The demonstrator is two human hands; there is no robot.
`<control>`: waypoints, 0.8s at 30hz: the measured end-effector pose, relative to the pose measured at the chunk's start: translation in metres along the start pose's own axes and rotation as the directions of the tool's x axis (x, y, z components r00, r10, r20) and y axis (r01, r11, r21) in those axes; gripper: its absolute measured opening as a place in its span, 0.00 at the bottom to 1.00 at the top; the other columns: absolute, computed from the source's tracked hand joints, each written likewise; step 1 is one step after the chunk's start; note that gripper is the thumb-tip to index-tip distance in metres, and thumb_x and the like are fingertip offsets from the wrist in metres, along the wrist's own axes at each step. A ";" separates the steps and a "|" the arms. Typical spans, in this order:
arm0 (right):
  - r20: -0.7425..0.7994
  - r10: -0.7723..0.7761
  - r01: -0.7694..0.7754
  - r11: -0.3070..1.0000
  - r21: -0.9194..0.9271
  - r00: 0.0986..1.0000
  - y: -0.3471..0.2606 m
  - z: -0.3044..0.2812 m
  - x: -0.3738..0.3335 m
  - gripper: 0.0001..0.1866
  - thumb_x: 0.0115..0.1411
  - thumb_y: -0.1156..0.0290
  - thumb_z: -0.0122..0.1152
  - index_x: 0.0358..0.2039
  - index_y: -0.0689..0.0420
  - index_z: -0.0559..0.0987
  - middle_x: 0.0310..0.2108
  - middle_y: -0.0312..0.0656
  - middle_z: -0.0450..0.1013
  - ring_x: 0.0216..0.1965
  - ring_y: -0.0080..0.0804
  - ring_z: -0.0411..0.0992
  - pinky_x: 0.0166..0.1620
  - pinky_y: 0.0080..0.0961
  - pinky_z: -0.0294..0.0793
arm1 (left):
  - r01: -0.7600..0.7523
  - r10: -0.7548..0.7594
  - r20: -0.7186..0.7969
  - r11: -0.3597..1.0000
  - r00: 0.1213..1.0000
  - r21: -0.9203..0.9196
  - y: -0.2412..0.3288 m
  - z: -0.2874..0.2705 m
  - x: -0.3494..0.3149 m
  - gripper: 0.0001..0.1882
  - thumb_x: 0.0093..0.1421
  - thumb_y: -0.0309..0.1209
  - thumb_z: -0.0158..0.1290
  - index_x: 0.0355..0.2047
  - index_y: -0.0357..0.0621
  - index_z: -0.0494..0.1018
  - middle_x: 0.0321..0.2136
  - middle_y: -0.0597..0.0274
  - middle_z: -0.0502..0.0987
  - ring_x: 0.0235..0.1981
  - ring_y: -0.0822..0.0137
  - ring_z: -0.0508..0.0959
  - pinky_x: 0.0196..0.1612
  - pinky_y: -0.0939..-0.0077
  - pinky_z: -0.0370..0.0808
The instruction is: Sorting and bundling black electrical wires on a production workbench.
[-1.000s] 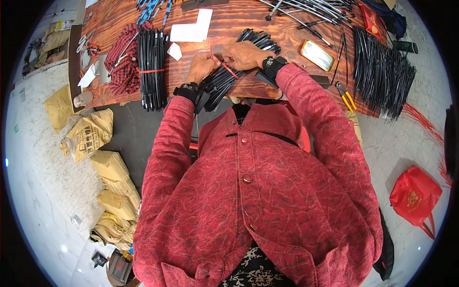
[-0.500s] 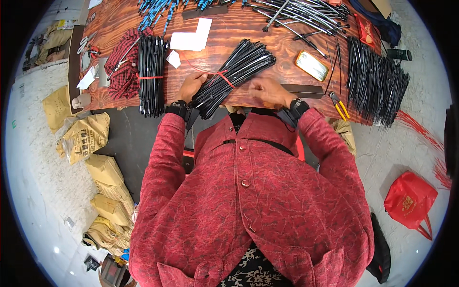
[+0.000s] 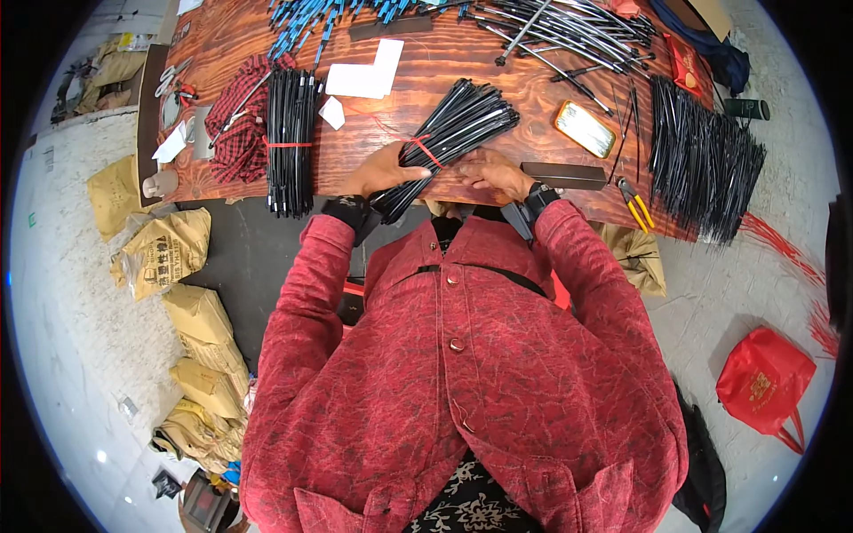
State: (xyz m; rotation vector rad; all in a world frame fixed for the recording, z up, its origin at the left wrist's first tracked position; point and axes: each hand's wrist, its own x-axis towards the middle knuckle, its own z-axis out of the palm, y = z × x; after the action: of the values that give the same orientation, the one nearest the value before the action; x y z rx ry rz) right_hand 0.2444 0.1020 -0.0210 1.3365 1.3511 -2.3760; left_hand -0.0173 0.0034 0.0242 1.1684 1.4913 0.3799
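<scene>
A bundle of thin black rods [image 3: 466,115] lies slanted on the wooden table in front of me, with a red tie [image 3: 426,151] around its middle. My left hand [image 3: 386,171] is closed round the lower left part of the bundle, thumb across the top of the rods. Against its right side, close to the tie, sits my right hand [image 3: 496,173] with bent fingers; their tips are partly hidden. To the left, another bundle of black rods [image 3: 290,169] has its own red tie and lies straight along the table.
Loose black rods [image 3: 702,160] cover the table's right end, near yellow-handled pliers [image 3: 635,206]. A phone [image 3: 585,129], a dark bar [image 3: 564,175] and white cards [image 3: 360,80] lie around the bundle. Checked cloth [image 3: 238,124] is at left; more rods [image 3: 569,35] lie at the back.
My left hand has come up and over the bundle, with its thumb now across the rods. My right hand has moved in against the bundle's right side. The whole view has shifted slightly.
</scene>
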 end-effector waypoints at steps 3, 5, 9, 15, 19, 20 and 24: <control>0.049 -0.013 0.010 0.998 0.060 0.999 -0.004 0.004 0.003 0.18 0.63 0.66 0.61 0.50 0.61 0.74 0.46 0.42 0.76 0.45 0.30 0.75 0.49 0.28 0.75 | 0.019 0.006 -0.132 0.982 0.991 0.187 0.010 0.020 0.011 0.49 0.48 0.57 0.64 0.61 0.35 0.62 0.45 0.45 0.78 0.49 0.53 0.76 0.53 0.65 0.72; 0.084 -0.021 0.015 0.997 0.081 0.996 -0.008 0.007 0.003 0.19 0.63 0.66 0.61 0.51 0.61 0.74 0.46 0.42 0.76 0.47 0.31 0.75 0.51 0.29 0.76 | 0.180 -0.017 -0.342 0.875 0.939 0.450 0.021 0.032 0.016 0.54 0.40 0.56 0.69 0.60 0.35 0.62 0.45 0.42 0.78 0.49 0.48 0.77 0.52 0.62 0.73; 0.148 0.001 -0.014 0.996 0.089 0.989 -0.014 0.012 0.003 0.21 0.63 0.68 0.61 0.54 0.62 0.72 0.48 0.43 0.75 0.51 0.33 0.74 0.53 0.30 0.75 | 0.230 -0.119 -0.317 0.911 0.941 0.341 0.030 0.027 0.017 0.50 0.38 0.53 0.69 0.56 0.38 0.64 0.45 0.40 0.78 0.48 0.44 0.77 0.50 0.57 0.73; 0.055 -0.065 0.054 0.981 0.185 0.996 0.002 0.014 -0.002 0.23 0.61 0.67 0.62 0.56 0.61 0.71 0.50 0.44 0.73 0.50 0.34 0.74 0.53 0.33 0.75 | 0.174 -0.097 -0.283 0.949 0.954 0.262 0.032 0.015 0.006 0.43 0.38 0.52 0.69 0.51 0.40 0.70 0.43 0.45 0.79 0.47 0.47 0.79 0.49 0.60 0.75; 0.088 -0.124 0.108 0.979 0.171 0.988 0.001 0.009 0.003 0.23 0.61 0.67 0.62 0.56 0.60 0.72 0.50 0.44 0.73 0.49 0.34 0.75 0.53 0.33 0.74 | 0.112 -0.067 -0.293 0.984 0.954 0.140 0.024 0.019 -0.010 0.42 0.40 0.49 0.69 0.52 0.39 0.70 0.43 0.45 0.79 0.47 0.49 0.79 0.49 0.61 0.74; 0.127 -0.163 0.141 0.975 0.171 0.978 -0.003 0.012 0.003 0.23 0.61 0.68 0.61 0.56 0.60 0.72 0.51 0.44 0.73 0.49 0.34 0.75 0.53 0.33 0.74 | 0.104 -0.076 -0.315 0.992 0.946 0.074 0.021 0.017 -0.017 0.40 0.41 0.46 0.69 0.52 0.38 0.70 0.43 0.45 0.79 0.47 0.50 0.79 0.50 0.62 0.73; 0.155 -0.126 0.107 0.986 0.125 0.980 -0.027 0.019 -0.008 0.21 0.62 0.69 0.60 0.55 0.59 0.73 0.49 0.42 0.74 0.48 0.32 0.75 0.52 0.30 0.74 | 0.042 -0.058 -0.374 0.998 0.926 -0.050 0.010 0.014 -0.033 0.40 0.44 0.42 0.69 0.54 0.36 0.68 0.45 0.47 0.79 0.48 0.55 0.79 0.51 0.65 0.73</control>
State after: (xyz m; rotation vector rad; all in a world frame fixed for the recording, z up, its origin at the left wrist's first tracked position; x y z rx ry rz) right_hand 0.2240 0.1019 0.0069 1.0874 1.2980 -2.6134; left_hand -0.0052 -0.0244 0.0462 1.0614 1.8316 0.6234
